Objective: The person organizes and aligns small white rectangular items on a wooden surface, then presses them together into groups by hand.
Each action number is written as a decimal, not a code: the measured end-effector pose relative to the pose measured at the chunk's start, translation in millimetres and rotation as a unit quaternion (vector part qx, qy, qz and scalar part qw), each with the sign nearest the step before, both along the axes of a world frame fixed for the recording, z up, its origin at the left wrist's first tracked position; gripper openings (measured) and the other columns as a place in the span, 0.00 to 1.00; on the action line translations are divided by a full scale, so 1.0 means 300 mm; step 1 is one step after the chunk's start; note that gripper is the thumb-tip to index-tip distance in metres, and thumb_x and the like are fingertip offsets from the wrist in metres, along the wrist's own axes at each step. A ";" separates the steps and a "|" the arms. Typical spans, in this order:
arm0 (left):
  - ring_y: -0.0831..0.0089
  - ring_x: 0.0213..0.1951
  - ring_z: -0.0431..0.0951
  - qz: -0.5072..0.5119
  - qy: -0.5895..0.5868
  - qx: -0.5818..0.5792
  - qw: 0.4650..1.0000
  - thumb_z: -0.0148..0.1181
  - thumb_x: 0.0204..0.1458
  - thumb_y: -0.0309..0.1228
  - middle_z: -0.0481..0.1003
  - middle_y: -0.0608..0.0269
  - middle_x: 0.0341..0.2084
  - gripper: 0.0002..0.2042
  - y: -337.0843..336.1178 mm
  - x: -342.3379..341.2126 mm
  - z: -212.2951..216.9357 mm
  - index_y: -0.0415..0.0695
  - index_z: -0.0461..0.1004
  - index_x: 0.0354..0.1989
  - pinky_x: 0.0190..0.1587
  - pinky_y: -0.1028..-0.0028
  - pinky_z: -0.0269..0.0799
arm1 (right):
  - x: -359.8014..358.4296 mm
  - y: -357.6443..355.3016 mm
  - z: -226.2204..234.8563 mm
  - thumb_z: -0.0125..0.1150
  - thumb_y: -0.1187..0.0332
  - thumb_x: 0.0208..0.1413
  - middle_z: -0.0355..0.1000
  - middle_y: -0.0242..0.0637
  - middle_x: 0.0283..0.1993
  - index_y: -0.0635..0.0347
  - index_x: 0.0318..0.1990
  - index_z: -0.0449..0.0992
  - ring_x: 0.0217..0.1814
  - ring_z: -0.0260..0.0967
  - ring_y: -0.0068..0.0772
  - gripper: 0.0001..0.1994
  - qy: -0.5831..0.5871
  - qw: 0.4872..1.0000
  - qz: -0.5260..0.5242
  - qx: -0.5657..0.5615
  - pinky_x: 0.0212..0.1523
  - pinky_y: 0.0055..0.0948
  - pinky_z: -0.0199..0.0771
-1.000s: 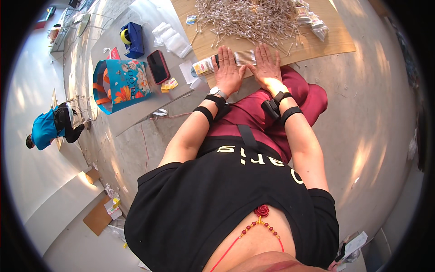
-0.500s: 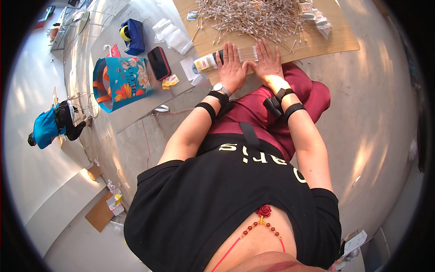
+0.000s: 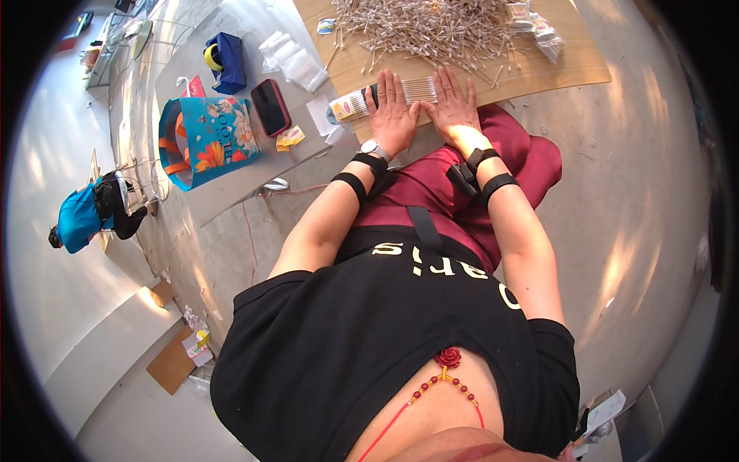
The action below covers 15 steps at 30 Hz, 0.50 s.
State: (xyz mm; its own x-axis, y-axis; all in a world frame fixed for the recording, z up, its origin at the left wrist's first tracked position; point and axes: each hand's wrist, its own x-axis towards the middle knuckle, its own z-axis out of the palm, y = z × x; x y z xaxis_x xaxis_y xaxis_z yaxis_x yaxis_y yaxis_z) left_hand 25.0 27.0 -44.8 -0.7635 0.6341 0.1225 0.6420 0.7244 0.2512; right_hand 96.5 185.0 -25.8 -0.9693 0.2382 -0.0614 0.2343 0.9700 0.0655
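Upper centre of frame: left hand (image 3: 394, 112) and right hand (image 3: 454, 104), both flat with fingers spread, press one small row of thin white cotton-tipped sticks (image 3: 419, 90) on tan wooden board (image 3: 570, 65); large loose heap of sticks (image 3: 439, 31) above remains unsorted.
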 end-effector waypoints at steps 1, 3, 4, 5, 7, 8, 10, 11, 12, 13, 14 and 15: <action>0.54 0.82 0.31 0.001 0.006 -0.004 1.000 0.43 0.68 0.53 0.39 0.44 0.81 0.41 0.001 0.001 -0.004 0.32 0.45 0.79 0.78 0.47 0.22 | -0.001 -0.003 -0.001 0.32 0.38 0.73 0.38 0.33 0.87 0.56 0.82 0.44 0.89 0.26 0.30 0.40 -0.002 1.000 -0.001 0.003 0.83 0.54 0.21; 0.53 0.82 0.32 0.003 0.015 -0.004 1.000 0.43 0.69 0.53 0.40 0.43 0.81 0.41 0.000 0.003 -0.007 0.32 0.46 0.78 0.78 0.47 0.23 | -0.004 -0.010 0.003 0.32 0.39 0.73 0.37 0.33 0.87 0.56 0.82 0.44 0.89 0.26 0.30 0.40 -0.010 1.000 -0.006 0.006 0.83 0.55 0.20; 0.53 0.82 0.33 0.003 0.017 0.000 1.000 0.42 0.69 0.53 0.41 0.43 0.80 0.40 -0.002 0.005 -0.008 0.31 0.46 0.78 0.78 0.46 0.25 | -0.006 -0.017 0.005 0.32 0.39 0.73 0.37 0.33 0.87 0.56 0.82 0.44 0.89 0.25 0.31 0.39 -0.016 1.000 -0.009 0.006 0.83 0.55 0.20; 0.52 0.82 0.35 0.002 0.021 0.005 1.000 0.41 0.70 0.53 0.42 0.42 0.80 0.40 -0.002 0.005 -0.007 0.31 0.47 0.78 0.78 0.46 0.26 | -0.008 -0.018 0.003 0.32 0.40 0.74 0.36 0.34 0.87 0.56 0.82 0.44 0.89 0.25 0.31 0.39 -0.022 1.000 -0.013 0.007 0.83 0.55 0.19; 0.52 0.82 0.35 0.002 0.023 0.004 1.000 0.41 0.70 0.53 0.42 0.42 0.80 0.40 0.000 0.006 -0.006 0.31 0.47 0.78 0.78 0.46 0.26 | -0.006 -0.016 0.000 0.33 0.40 0.74 0.37 0.34 0.87 0.56 0.82 0.45 0.89 0.25 0.31 0.39 -0.014 1.000 -0.011 0.004 0.83 0.55 0.19; 0.52 0.82 0.35 0.002 0.025 0.004 1.000 0.41 0.70 0.53 0.42 0.42 0.80 0.40 0.002 0.005 -0.005 0.31 0.47 0.78 0.78 0.46 0.27 | -0.007 -0.014 -0.001 0.33 0.41 0.74 0.37 0.34 0.87 0.56 0.82 0.45 0.89 0.25 0.31 0.39 -0.010 1.000 -0.010 0.002 0.83 0.55 0.19; 0.52 0.82 0.35 -0.001 0.025 0.011 1.000 0.41 0.70 0.53 0.42 0.42 0.80 0.40 0.000 0.004 -0.004 0.31 0.47 0.78 0.78 0.47 0.27 | -0.005 -0.012 -0.002 0.34 0.41 0.74 0.37 0.35 0.87 0.57 0.82 0.45 0.89 0.26 0.32 0.39 -0.007 1.000 -0.010 -0.002 0.83 0.54 0.20; 0.52 0.82 0.36 -0.003 0.026 0.015 1.000 0.41 0.69 0.54 0.42 0.42 0.80 0.40 0.000 0.002 -0.002 0.31 0.48 0.78 0.78 0.47 0.27 | -0.005 -0.009 -0.007 0.34 0.41 0.74 0.37 0.35 0.87 0.57 0.81 0.45 0.89 0.26 0.32 0.38 -0.005 1.000 -0.010 -0.004 0.83 0.54 0.20; 0.52 0.82 0.36 -0.001 0.019 0.017 1.000 0.42 0.69 0.54 0.43 0.41 0.80 0.40 -0.002 0.000 0.000 0.31 0.48 0.78 0.78 0.47 0.27 | -0.005 -0.006 -0.012 0.34 0.41 0.73 0.37 0.34 0.87 0.56 0.81 0.45 0.89 0.25 0.31 0.38 0.003 1.000 -0.008 -0.005 0.83 0.54 0.18; 0.52 0.82 0.36 0.000 0.013 0.020 1.000 0.42 0.69 0.54 0.43 0.41 0.80 0.41 -0.006 -0.001 0.002 0.31 0.48 0.77 0.78 0.47 0.27 | -0.005 -0.005 -0.017 0.34 0.41 0.73 0.38 0.34 0.87 0.56 0.81 0.46 0.89 0.25 0.31 0.39 0.011 1.000 -0.007 -0.005 0.83 0.55 0.17; 0.51 0.82 0.36 0.000 0.006 0.022 1.000 0.42 0.69 0.54 0.43 0.41 0.80 0.41 -0.007 -0.003 0.007 0.31 0.48 0.77 0.78 0.48 0.27 | -0.005 -0.001 -0.021 0.33 0.40 0.73 0.38 0.33 0.87 0.56 0.81 0.46 0.89 0.25 0.30 0.39 0.019 1.000 -0.006 -0.005 0.83 0.55 0.16; 0.52 0.82 0.35 0.004 0.001 0.023 1.000 0.44 0.68 0.54 0.43 0.41 0.80 0.41 -0.006 -0.004 0.012 0.31 0.48 0.77 0.78 0.48 0.27 | -0.005 0.002 -0.024 0.33 0.40 0.73 0.38 0.34 0.87 0.56 0.81 0.46 0.89 0.25 0.30 0.39 0.020 1.000 -0.011 -0.005 0.83 0.54 0.16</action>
